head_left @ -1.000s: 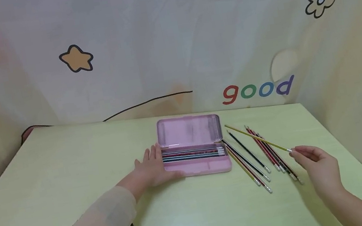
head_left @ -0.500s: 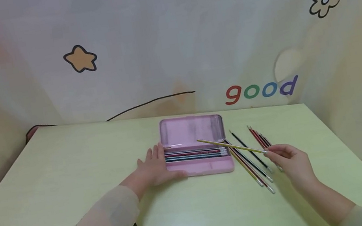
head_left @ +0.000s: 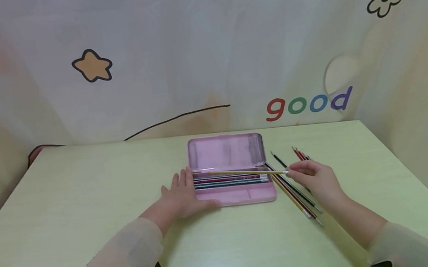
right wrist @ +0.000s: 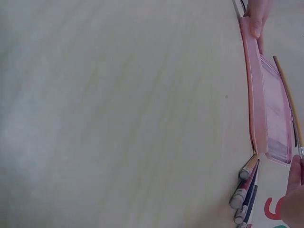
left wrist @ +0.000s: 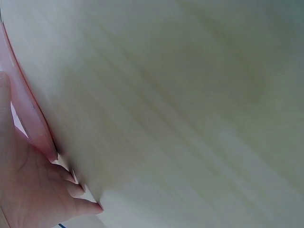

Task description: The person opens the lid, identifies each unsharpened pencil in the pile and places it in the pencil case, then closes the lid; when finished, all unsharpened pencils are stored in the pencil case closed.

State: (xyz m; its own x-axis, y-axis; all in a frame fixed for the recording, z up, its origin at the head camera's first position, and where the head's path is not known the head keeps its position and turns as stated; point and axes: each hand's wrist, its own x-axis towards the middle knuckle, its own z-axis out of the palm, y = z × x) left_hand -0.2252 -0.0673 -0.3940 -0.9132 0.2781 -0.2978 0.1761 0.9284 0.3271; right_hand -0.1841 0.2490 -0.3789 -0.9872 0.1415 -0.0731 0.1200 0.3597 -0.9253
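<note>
An opened pink pencil case (head_left: 233,199) lies on the table with its lid tipped back and several dark pencils (head_left: 226,182) lying side by side inside. My left hand (head_left: 180,200) rests against the case's left end, fingers spread straight and thumb along the front edge; the left wrist view shows the palm beside the pink wall (left wrist: 28,104). Between thumb and fingertips, my right hand (head_left: 315,180) pinches a yellow pencil (head_left: 246,173) by its eraser end. That pencil extends leftward over the case's tray, and in the right wrist view the yellow pencil (right wrist: 287,95) overlaps the lid.
Loose pencils (head_left: 297,197) fan out at the case's right end, eraser ends toward me. Behind the right hand, more red and dark pencils (head_left: 299,153) lie partly hidden. A patterned cloth wall (head_left: 168,65) rises at the table's (head_left: 80,198) back edge.
My right hand has carried the yellow pencil leftward from the loose pencils to over the case, and the pencil now lies closer to level with the tray. The left hand stays at the case.
</note>
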